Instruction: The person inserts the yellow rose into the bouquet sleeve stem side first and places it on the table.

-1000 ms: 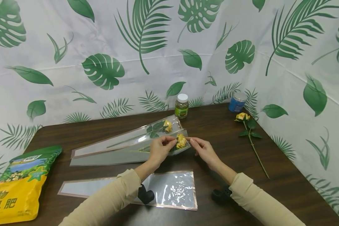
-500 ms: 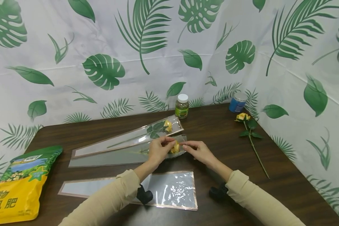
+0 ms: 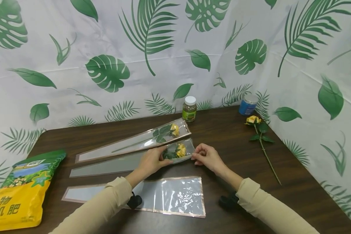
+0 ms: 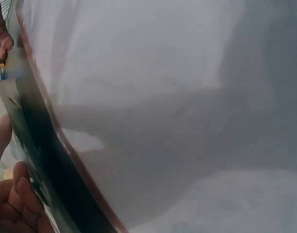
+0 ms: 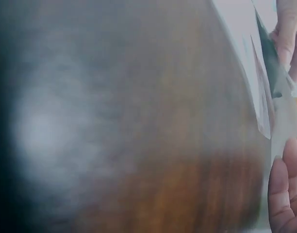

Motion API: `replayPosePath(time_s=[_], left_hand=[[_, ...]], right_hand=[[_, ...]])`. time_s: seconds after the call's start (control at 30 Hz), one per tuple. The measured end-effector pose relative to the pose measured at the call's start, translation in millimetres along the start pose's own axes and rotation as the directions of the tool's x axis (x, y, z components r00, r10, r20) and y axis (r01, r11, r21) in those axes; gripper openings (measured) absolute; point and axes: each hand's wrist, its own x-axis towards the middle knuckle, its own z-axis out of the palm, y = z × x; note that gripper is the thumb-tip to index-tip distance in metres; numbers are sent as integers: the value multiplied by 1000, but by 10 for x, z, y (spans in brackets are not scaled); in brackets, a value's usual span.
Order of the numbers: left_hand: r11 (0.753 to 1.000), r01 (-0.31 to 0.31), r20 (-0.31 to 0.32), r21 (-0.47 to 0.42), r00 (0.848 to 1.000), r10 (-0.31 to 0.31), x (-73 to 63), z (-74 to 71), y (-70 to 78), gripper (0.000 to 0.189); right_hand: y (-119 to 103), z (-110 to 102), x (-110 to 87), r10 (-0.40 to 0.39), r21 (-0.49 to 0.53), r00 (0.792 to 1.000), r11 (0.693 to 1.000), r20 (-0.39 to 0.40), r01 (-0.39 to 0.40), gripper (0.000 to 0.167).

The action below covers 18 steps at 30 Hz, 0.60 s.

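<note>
A yellow rose (image 3: 181,150) lies inside a clear, tapered flower sleeve (image 3: 114,164) in the middle of the table. My left hand (image 3: 150,161) grips this sleeve just below the bloom, thumb along its near edge. At the wide mouth, my right hand (image 3: 206,156) pinches the sleeve's corner between thumb and fingers. The right wrist view shows the fingers (image 5: 279,189) of that hand close to the film. Behind lies a second sleeve (image 3: 128,143) with another yellow rose (image 3: 174,130) in it. A flat sleeve (image 3: 178,196) with a copper-coloured border lies nearer me, partly under my left forearm.
A loose yellow rose (image 3: 253,120) with a long stem lies at the right. A white-lidded jar (image 3: 189,110) and a blue can (image 3: 248,105) stand along the back edge. At the left is a yellow and green bag (image 3: 23,191).
My left hand has moved left and down from the bloom to lower on the sleeve. The rose now shows uncovered inside the film. My right hand has shifted slightly to the sleeve's mouth corner.
</note>
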Motion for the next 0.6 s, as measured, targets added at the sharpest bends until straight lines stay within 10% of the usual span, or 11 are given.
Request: replayPosePath(time_s=[0.6], left_hand=[[1000,17,29,9,999,-17,-2,9,-106,67]], right_hand=[[42,-39,-100,126,111,992,985,25,-128,12]])
